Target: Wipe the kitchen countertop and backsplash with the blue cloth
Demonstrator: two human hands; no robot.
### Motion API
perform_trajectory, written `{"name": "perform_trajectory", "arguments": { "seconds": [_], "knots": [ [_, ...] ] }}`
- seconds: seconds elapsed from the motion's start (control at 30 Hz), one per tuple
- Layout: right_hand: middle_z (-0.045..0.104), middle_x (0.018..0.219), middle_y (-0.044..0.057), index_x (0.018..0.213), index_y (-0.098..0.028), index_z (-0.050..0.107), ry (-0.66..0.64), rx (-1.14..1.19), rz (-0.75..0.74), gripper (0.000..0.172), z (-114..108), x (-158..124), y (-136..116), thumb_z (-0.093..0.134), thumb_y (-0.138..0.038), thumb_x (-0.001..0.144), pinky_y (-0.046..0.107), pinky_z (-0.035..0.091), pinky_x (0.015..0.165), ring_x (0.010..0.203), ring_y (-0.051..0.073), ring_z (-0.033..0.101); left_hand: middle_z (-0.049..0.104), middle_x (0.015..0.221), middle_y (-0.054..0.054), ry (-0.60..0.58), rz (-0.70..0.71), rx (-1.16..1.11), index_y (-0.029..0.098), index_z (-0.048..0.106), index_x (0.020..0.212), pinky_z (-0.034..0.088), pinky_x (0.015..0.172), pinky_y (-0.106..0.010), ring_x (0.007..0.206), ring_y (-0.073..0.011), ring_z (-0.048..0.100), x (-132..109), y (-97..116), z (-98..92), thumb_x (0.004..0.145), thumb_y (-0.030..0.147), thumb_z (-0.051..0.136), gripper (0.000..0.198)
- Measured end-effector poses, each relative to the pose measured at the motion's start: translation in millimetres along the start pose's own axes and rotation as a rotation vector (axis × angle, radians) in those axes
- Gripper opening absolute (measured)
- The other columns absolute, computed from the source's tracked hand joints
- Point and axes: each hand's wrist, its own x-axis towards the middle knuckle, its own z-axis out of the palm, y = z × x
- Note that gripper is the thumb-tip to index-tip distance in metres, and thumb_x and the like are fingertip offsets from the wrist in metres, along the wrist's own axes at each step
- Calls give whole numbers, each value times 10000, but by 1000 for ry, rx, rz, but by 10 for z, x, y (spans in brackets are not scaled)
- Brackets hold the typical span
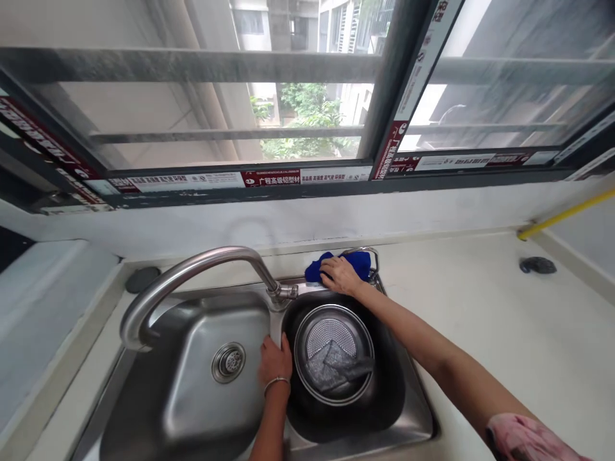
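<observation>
My right hand [340, 274] presses its bent fingers onto a blue cloth [359, 261] on the back rim of the right basin. Over the sink divider [277, 328] lies my left hand [275, 362], its thumb on the right side and its fingers toward the left basin; they look curled around the edge. A round metal strainer bowl [331, 312] with a perforated bottom sits in the dark right basin [391, 397]. Folded inside it is a grey cloth [329, 368], one end reaching the bowl's right side.
A curved metal faucet [202, 257] arches over the left basin [202, 410], which has a drain [229, 362]. A wire rack [375, 259] stands behind the blue cloth. A dark round disc [143, 280] lies back left. On the right counter [480, 307] are a small dark bundle [538, 265] and a yellow pipe [567, 214].
</observation>
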Motion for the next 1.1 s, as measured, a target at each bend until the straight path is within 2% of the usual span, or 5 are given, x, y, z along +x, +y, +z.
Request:
{"name": "perform_trajectory", "arguments": {
  "seconds": [0.13, 0.37, 0.6, 0.93, 1.1],
  "knots": [
    [665, 1222, 174, 1235, -131, 630, 52, 14, 104, 372, 158, 110, 6, 579, -392, 976, 404, 411, 944, 1101, 274, 569, 593, 1401, -274, -2, 1, 31, 84, 468, 1398, 546, 886, -492, 1124, -395, 697, 4, -6, -4, 1028, 538, 254, 623],
    [648, 1154, 171, 1147, -121, 625, 74, -47, -28, 292, 399, 250, 78, 577, -360, 986, 388, 392, 843, 1026, 270, 551, 611, 1392, -267, 9, -34, 107, 91, 486, 1393, 554, 831, -478, 1042, -376, 728, 19, 13, 15, 1027, 531, 281, 608],
    [660, 1001, 127, 1015, -131, 641, 164, -24, -180, 185, 697, 695, -449, 567, -299, 997, 355, 333, 778, 903, 222, 526, 624, 1380, -251, 43, -29, 120, 102, 496, 1381, 556, 821, -454, 1007, -346, 737, 71, -68, 111, 1029, 551, 305, 602],
    [667, 1070, 125, 1102, -132, 612, 44, -47, -473, 318, 656, 1272, -675, 596, -426, 980, 377, 332, 821, 924, 235, 546, 621, 1395, -227, 31, -54, 102, 139, 488, 1376, 552, 810, -437, 999, -325, 741, 77, -103, 131, 1032, 559, 301, 574],
    [649, 1151, 130, 1157, -137, 587, 26, -7, -464, 366, 626, 1397, -748, 571, -456, 979, 397, 346, 876, 1028, 257, 535, 622, 1381, -240, -5, -59, 124, 100, 466, 1392, 545, 837, -456, 1063, -365, 723, 89, -36, 57, 1038, 540, 292, 591]
  ]
}}
